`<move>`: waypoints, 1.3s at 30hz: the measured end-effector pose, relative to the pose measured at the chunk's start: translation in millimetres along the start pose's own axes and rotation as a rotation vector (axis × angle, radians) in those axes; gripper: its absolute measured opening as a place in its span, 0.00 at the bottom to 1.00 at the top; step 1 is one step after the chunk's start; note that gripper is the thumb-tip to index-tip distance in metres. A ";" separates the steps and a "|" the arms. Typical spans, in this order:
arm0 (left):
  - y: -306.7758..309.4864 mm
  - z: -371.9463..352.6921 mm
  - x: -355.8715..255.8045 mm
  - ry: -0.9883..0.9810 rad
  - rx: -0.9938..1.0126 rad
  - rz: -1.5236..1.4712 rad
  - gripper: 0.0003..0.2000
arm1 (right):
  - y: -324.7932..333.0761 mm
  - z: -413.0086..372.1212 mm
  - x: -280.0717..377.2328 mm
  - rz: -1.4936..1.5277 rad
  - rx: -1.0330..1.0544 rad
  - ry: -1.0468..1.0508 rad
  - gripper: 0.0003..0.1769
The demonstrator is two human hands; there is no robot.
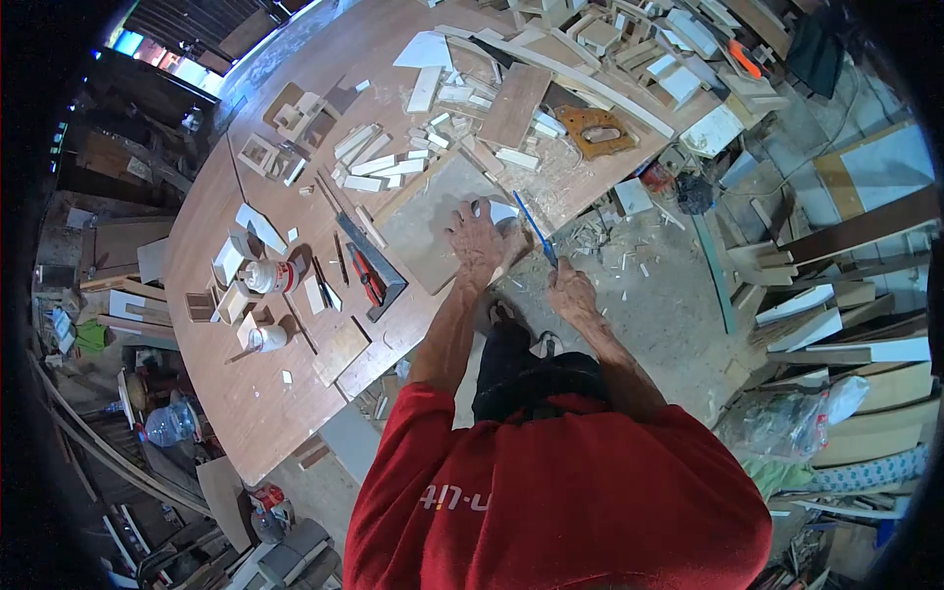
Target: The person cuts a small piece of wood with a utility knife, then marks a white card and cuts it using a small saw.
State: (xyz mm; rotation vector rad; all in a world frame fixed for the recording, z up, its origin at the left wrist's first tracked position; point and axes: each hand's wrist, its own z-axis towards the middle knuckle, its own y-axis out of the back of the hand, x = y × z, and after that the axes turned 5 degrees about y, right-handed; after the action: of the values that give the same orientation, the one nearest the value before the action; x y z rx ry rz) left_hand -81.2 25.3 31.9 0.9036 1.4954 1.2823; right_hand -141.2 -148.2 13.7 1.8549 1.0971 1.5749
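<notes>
My right hand [571,293] is closed around the handle end of a slim blue saw [534,224]. The saw points up and left, its far end beside a small white piece [501,211] at the table's edge. My left hand [477,241] lies spread, palm down, with the white piece showing between its fingers and thumb. Whether the palm grips it is hidden. Under this hand is a flat grey-brown board [423,231]. To its left lie red-handled pliers [368,278] and a dark metal square [390,295].
Cut white blocks [398,167] lie beyond the board, near a wooden-handled handsaw [597,131]. A white glue bottle [267,276] and a small white cup [267,338] stand at left. Wood offcuts [806,315] crowd the right side; shavings [629,261] litter the floor.
</notes>
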 end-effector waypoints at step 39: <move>-13.9 -3.6 -9.7 0.002 -0.186 -0.223 0.25 | -31.5 6.3 -20.7 -0.051 -0.019 0.129 0.22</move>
State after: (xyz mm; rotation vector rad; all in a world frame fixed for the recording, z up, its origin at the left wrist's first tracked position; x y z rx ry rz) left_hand -81.2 12.6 20.1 0.5978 1.4082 1.2334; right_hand -144.2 -146.1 -24.4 1.7195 1.1711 1.6887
